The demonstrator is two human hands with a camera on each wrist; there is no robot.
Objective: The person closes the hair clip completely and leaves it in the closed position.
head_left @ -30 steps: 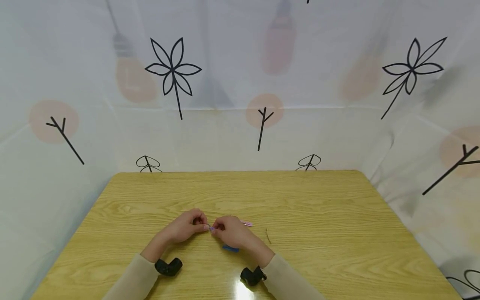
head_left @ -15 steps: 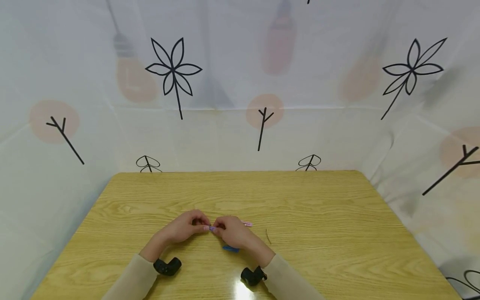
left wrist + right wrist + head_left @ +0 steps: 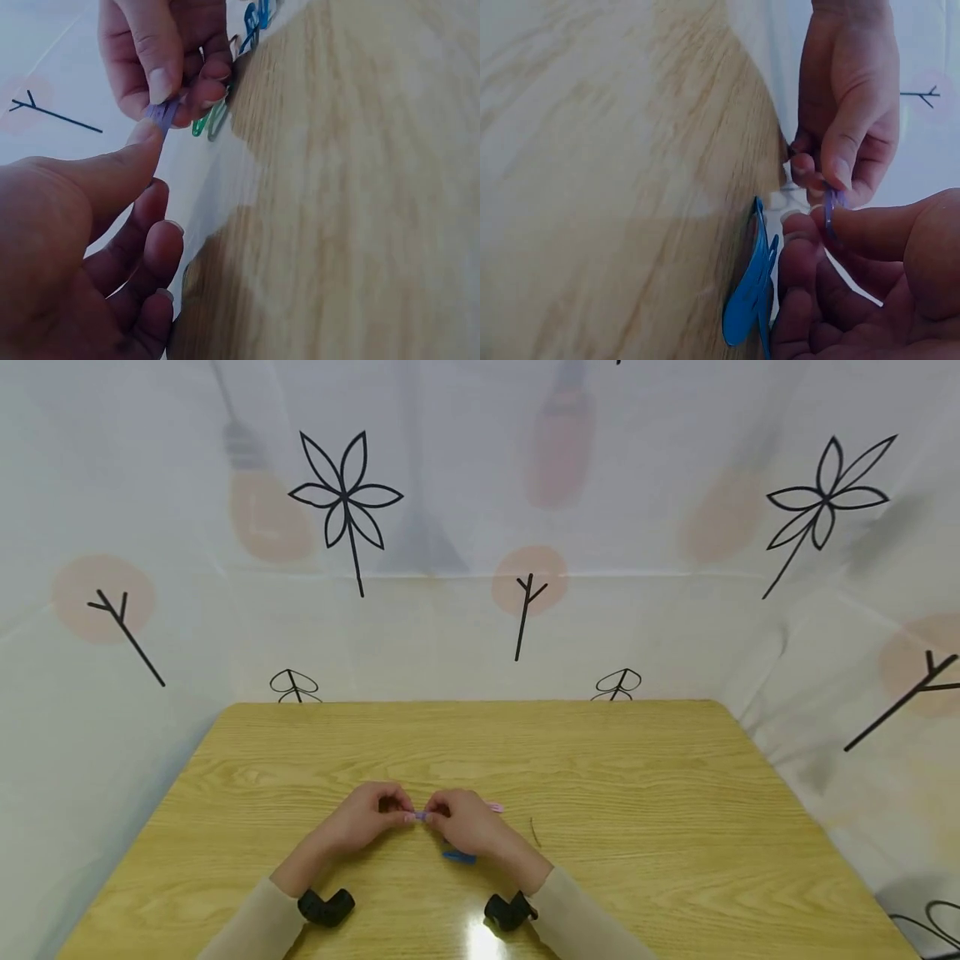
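Between the hands over the counter (image 3: pixel 637 760) is a purple clip (image 3: pixel 160 115), pinched by the left hand (image 3: pixel 367 818) and the right hand (image 3: pixel 462 821); any lettering is too small to tell. Right of it lie a blue clip (image 3: pixel 459 857), a pink clip (image 3: pixel 496 807) and a thin dark pin (image 3: pixel 535 832).

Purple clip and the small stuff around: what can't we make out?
Left wrist: purple clip, ends covered by the left hand and right hand.
Head: pink clip, partly behind the right hand.
Head: thin dark item, too small to identify.
Right wrist: blue clip, one end cut by the bottom edge.
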